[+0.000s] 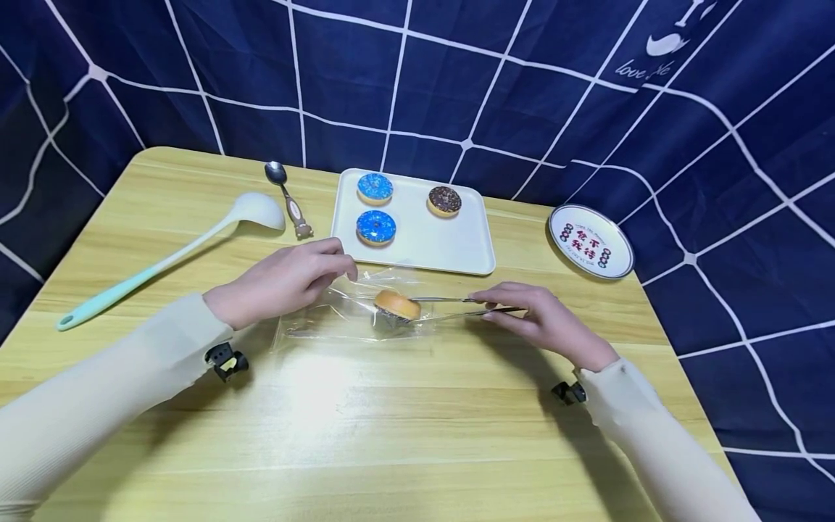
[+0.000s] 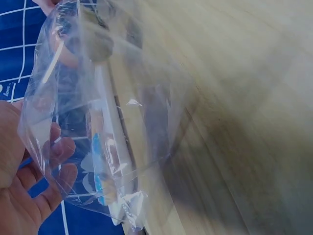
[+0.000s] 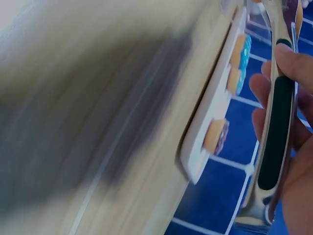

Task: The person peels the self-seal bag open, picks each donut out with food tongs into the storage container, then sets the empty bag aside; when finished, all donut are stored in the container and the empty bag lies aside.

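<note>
Between the fingers of my left hand (image 1: 287,283) is the edge of a clear plastic bag (image 2: 161,112), which spreads over the table in the head view. My right hand (image 1: 538,315) grips metal tongs (image 3: 276,132) with dark green inlays on the handle. The tong tips hold a doughnut (image 1: 398,303), tilted, its plain tan side up and its dark side down. It lies within the outline of the bag; clear film covers its lower part. The left wrist view shows the doughnut only dimly through the film.
Behind the hands, a white tray (image 1: 417,257) bears two blue doughnuts (image 1: 375,228) and a chocolate one (image 1: 444,201). A ladle (image 1: 176,254) and a spoon (image 1: 291,206) lie on the left. An oval plate (image 1: 590,261) sits far right, near the dark blue curtain (image 1: 352,65).
</note>
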`<state>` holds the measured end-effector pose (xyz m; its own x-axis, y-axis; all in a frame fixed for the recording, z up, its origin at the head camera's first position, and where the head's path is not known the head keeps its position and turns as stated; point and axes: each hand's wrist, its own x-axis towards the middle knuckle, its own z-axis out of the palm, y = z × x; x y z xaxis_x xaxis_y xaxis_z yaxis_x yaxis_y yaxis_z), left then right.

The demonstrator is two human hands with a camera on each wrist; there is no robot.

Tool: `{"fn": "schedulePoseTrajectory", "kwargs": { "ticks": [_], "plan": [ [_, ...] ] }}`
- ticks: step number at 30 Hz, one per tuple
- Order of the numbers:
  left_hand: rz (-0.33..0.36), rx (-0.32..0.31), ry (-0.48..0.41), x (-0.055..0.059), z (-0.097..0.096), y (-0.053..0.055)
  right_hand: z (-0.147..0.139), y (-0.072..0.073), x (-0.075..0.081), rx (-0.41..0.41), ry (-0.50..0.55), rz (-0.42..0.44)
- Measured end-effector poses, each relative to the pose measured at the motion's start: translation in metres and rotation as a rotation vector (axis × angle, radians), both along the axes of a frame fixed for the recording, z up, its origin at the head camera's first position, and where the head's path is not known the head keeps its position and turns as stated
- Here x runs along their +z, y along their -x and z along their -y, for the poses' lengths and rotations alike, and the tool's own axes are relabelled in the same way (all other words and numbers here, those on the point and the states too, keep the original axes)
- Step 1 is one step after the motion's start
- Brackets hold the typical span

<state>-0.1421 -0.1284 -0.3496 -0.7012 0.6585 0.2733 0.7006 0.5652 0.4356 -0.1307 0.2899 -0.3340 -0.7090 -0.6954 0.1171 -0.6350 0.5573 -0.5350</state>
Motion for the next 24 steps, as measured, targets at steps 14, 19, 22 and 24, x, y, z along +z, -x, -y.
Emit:
{"fn": "schedulePoseTrajectory", "kwargs": {
  "ticks": [14, 19, 22, 24],
  "plan": [
    [-0.028, -0.005, 0.027, -0.003, 0.005, -0.003, -0.049, 0.002, 0.010, -0.315, 0.076, 0.270],
    [-0.052, -0.031, 0.059, -0.005, 0.002, -0.008, -0.055, 0.014, 0.004, -0.417, 0.123, 0.371],
    [-0.050, -0.051, 0.088, -0.007, -0.001, -0.013, -0.054, 0.022, -0.002, -0.458, 0.159, 0.435],
    [-0.038, -0.057, 0.119, -0.009, -0.002, -0.018, -0.052, 0.028, -0.006, -0.482, 0.191, 0.470]
  ]
}}
